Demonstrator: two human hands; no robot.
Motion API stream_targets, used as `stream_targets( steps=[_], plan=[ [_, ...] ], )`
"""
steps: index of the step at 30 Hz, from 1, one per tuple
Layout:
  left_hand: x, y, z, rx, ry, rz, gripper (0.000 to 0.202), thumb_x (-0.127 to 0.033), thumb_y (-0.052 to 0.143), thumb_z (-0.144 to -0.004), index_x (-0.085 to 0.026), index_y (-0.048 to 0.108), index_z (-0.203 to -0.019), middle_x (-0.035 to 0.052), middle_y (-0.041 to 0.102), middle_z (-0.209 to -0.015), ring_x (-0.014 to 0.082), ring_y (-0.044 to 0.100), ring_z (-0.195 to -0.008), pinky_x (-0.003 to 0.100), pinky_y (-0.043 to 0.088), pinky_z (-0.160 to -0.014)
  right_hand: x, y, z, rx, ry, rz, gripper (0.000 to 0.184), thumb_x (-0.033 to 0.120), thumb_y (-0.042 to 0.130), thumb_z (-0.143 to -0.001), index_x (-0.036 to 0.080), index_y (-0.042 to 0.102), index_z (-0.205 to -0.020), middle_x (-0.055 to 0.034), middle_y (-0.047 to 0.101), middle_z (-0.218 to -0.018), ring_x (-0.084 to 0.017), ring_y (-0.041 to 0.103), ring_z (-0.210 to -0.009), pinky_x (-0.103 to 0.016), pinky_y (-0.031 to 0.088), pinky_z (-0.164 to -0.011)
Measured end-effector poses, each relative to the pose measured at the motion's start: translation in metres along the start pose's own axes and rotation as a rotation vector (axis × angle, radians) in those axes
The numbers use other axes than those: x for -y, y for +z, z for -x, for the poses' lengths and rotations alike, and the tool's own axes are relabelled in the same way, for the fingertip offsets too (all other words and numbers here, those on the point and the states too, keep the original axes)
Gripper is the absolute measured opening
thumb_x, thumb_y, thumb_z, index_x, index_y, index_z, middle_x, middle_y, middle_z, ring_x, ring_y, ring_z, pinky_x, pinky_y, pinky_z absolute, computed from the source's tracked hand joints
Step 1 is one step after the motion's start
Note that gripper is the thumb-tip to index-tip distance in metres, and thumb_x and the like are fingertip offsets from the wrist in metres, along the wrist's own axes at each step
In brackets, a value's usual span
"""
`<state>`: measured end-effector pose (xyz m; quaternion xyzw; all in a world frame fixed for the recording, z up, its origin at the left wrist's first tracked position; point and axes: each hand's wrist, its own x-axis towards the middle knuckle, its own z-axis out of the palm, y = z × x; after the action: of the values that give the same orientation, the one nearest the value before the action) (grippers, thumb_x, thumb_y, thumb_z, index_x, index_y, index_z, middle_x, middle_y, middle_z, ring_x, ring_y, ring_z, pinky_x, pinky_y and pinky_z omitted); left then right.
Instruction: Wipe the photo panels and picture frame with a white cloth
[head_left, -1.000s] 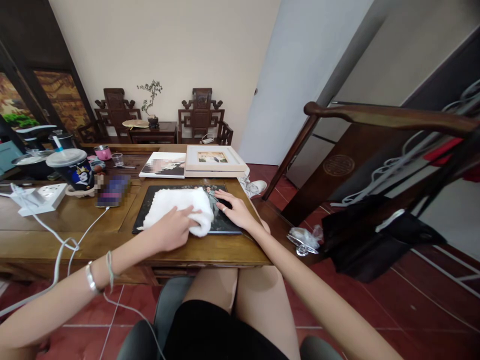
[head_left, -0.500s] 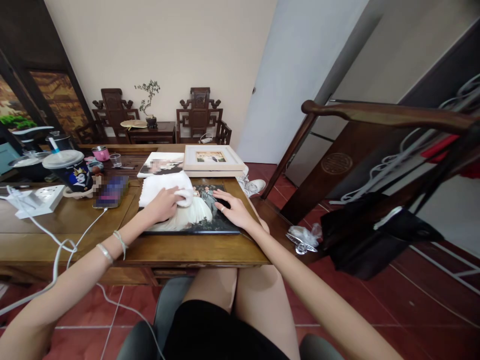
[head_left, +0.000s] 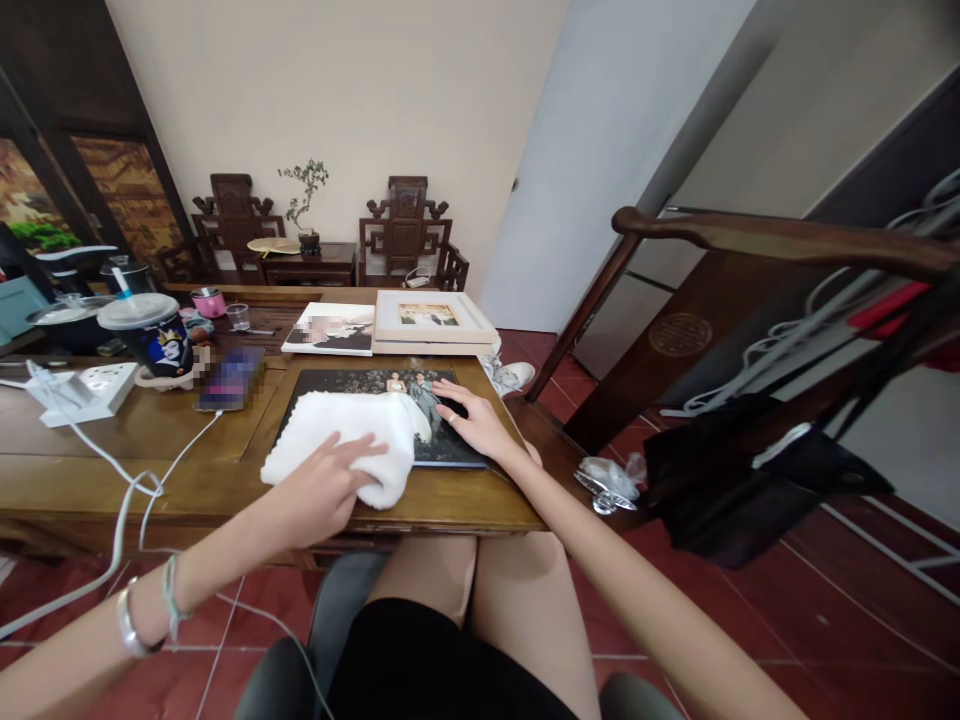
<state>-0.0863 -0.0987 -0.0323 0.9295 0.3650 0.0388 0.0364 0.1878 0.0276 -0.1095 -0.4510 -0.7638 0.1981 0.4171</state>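
A dark photo panel (head_left: 442, 448) showing a couple lies flat on the wooden table (head_left: 187, 470) in front of me. A white folded cloth (head_left: 341, 425) covers its near left part. My left hand (head_left: 322, 480) presses on the near edge of the cloth, fingers curled over it. My right hand (head_left: 474, 420) lies flat on the panel's right side with fingers spread, holding it down.
Behind the panel stand a cream framed photo (head_left: 431, 320) and a photo print (head_left: 330, 330). To the left are a phone (head_left: 229, 378) on a white cable, a power strip (head_left: 90, 390), a lidded drink cup (head_left: 146, 335). A wooden chair (head_left: 750, 300) with dark clothes stands right.
My left hand has drawn the cloth from the panel's far left corner back toward me, down to the near edge. The right hand stayed in place on the panel.
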Motion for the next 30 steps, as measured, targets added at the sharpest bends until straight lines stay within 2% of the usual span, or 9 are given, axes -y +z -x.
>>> stream_targets(
  steps=[3,7,10,13,15,18,22,26,30],
  plan=[
    [0.027,-0.006,-0.02,-0.017,-0.032,-0.026,0.046,0.001,0.04,-0.078,-0.019,0.07,-0.108,0.0073,0.049,-0.146,0.0252,0.04,-0.139,0.048,0.031,-0.115,0.0,0.0,0.0,-0.002,0.003,0.004,0.032,0.025,0.059,-0.085,0.024,0.07,-0.116,-0.0065,0.062,-0.133,-0.024,0.05,-0.132,-0.047,0.034,-0.115],
    [0.073,-0.009,-0.053,-0.06,-0.001,-0.029,0.042,-0.002,0.04,-0.079,-0.019,0.071,-0.101,0.0067,0.06,-0.134,0.0237,0.052,-0.128,0.037,0.04,-0.107,0.001,0.0,0.001,-0.003,0.009,0.008,0.033,0.024,0.059,-0.085,0.023,0.069,-0.117,-0.0076,0.061,-0.134,-0.024,0.05,-0.132,-0.046,0.034,-0.115],
    [0.107,-0.007,-0.074,-0.095,0.008,-0.051,0.045,-0.003,0.04,-0.078,-0.019,0.07,-0.107,0.0046,0.065,-0.127,0.0208,0.057,-0.121,0.032,0.041,-0.106,0.003,-0.001,0.001,0.004,0.009,0.008,0.034,0.023,0.059,-0.085,0.021,0.069,-0.117,-0.0088,0.061,-0.134,-0.024,0.049,-0.133,-0.045,0.034,-0.115],
    [0.131,-0.006,-0.087,-0.079,-0.086,-0.125,0.047,-0.006,0.04,-0.082,-0.019,0.066,-0.119,0.0056,0.064,-0.128,0.0229,0.059,-0.118,0.036,0.042,-0.105,0.004,-0.002,0.001,0.0,0.012,0.0,0.033,0.023,0.06,-0.085,0.022,0.07,-0.117,-0.0082,0.062,-0.133,-0.024,0.049,-0.133,-0.046,0.034,-0.115],
    [0.136,-0.006,-0.09,-0.046,-0.154,-0.166,0.047,-0.008,0.038,-0.084,-0.017,0.063,-0.123,0.0081,0.063,-0.13,0.0254,0.058,-0.12,0.04,0.041,-0.105,0.005,-0.002,0.001,0.0,0.012,-0.009,0.033,0.023,0.06,-0.085,0.022,0.07,-0.116,-0.0078,0.062,-0.132,-0.024,0.049,-0.133,-0.046,0.033,-0.115],
    [0.129,-0.007,-0.085,-0.012,-0.159,-0.191,0.047,-0.006,0.036,-0.084,-0.015,0.063,-0.123,0.0105,0.052,-0.142,0.0267,0.046,-0.133,0.045,0.035,-0.111,0.004,-0.002,0.001,0.002,0.008,-0.017,0.033,0.023,0.06,-0.085,0.023,0.07,-0.116,-0.0073,0.062,-0.132,-0.024,0.049,-0.133,-0.046,0.034,-0.115],
    [0.104,-0.009,-0.058,0.034,-0.114,-0.14,0.05,-0.001,0.034,-0.083,-0.018,0.062,-0.12,0.0064,0.04,-0.152,0.0221,0.027,-0.145,0.047,0.028,-0.116,0.003,-0.001,0.0,-0.002,0.006,-0.005,0.032,0.024,0.06,-0.085,0.025,0.07,-0.116,-0.0052,0.063,-0.132,-0.024,0.05,-0.132,-0.047,0.034,-0.115],
    [0.07,-0.011,-0.015,0.067,-0.11,-0.096,0.048,-0.001,0.035,-0.082,-0.019,0.064,-0.116,0.004,0.032,-0.156,0.021,0.022,-0.147,0.051,0.021,-0.118,0.004,-0.001,0.0,0.002,0.004,0.004,0.033,0.023,0.059,-0.085,0.025,0.07,-0.116,-0.0056,0.062,-0.132,-0.023,0.049,-0.133,-0.047,0.034,-0.115],
    [0.031,-0.017,0.022,0.095,-0.109,-0.053,0.049,0.0,0.036,-0.08,-0.022,0.068,-0.109,-0.0009,0.032,-0.155,0.0188,0.023,-0.147,0.047,0.016,-0.121,0.004,-0.001,0.001,0.004,0.005,0.0,0.033,0.024,0.058,-0.086,0.024,0.07,-0.116,-0.0062,0.063,-0.132,-0.023,0.049,-0.133,-0.046,0.034,-0.115]
  ],
)
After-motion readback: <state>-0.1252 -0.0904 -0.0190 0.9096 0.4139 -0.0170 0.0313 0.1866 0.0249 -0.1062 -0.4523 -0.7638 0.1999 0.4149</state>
